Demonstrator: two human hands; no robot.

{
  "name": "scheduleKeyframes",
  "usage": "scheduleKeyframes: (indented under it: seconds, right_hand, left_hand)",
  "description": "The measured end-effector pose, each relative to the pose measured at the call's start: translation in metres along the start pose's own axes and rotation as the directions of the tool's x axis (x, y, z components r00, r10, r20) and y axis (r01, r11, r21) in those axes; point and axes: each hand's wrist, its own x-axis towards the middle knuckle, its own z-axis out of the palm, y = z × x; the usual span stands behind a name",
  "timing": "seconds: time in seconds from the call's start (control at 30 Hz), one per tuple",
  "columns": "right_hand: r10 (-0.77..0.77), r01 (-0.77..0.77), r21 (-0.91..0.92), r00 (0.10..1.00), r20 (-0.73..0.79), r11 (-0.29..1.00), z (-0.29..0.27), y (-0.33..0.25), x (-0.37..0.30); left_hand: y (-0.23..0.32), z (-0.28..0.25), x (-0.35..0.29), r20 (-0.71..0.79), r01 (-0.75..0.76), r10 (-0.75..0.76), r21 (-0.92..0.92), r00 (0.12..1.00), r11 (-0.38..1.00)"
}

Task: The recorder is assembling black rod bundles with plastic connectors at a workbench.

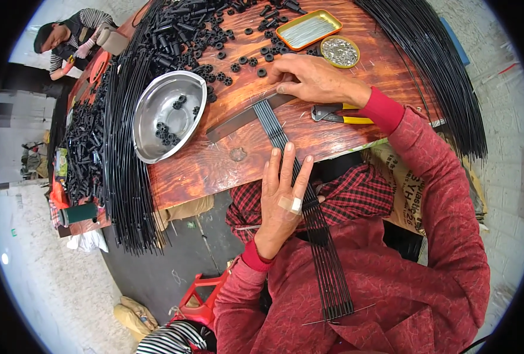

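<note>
- Fingers (287, 168) of the left hand (282, 206) lay extended and slightly parted across a flat row of slim black rods (324, 242), on the near side of the grey metal bar (235, 122); how firmly they pressed could not be told.
- Fingers of the right hand (318, 79) were bent, the thumb tip at the bar's right end; whether they pinched it was unclear.
- Side by side, the rods ran from the bar's middle toward the lap, a thin wire (365, 307) crossing their near end. Whether the far ends butted against the bar or overlapped it could not be told.
- Left of the bar stood a stainless-steel bowl (153, 127) holding black ribbed plastic caps (165, 134); near its right end lay yellow-handled pliers (347, 120).
- Beyond the bar sat a yellow-rimmed tray (318, 40) of fine pale wires and a round dish (356, 59) of small metal pieces.
- Evening up the rods at the bar looked like the step in hand.
- Next, the work seemed to call for a steady bar and rods held flat, none crossing.
</note>
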Motion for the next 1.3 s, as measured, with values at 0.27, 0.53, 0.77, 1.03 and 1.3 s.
scheduleKeyframes:
  seconds: [0.27, 0.53, 0.77, 1.03, 1.3]
  right_hand:
    - [-0.131, 0.117, -0.187, 0.989, -0.065, 0.975, -0.002, 0.01, -0.01]
    - [-0.146, 0.125, -0.211, 0.985, -0.09, 0.97, 0.014, 0.001, -0.001]
    - [-0.276, 0.221, -0.269, 0.942, -0.189, 0.938, 0.01, -0.006, -0.015]
    - [-0.356, 0.36, 0.029, 0.905, 0.232, 0.933, -0.004, -0.079, -0.106]
    - [-0.357, 0.354, 0.067, 0.886, 0.295, 0.933, 0.013, -0.119, -0.164]
  left_hand:
    - [0.0, 0.001, 0.0, 0.005, -0.012, 0.012, 0.03, 1.0, 0.999]
    - [-0.002, 0.003, -0.001, -0.006, -0.007, 0.007, 0.017, 1.0, 1.0]
    - [-0.002, 0.004, -0.002, -0.015, -0.015, 0.015, 0.025, 1.0, 1.0]
    - [-0.008, 0.009, -0.005, -0.016, -0.036, 0.036, 0.006, 0.999, 0.999]
    - [-0.004, 0.005, -0.005, -0.074, -0.078, 0.085, 0.09, 0.994, 0.993]
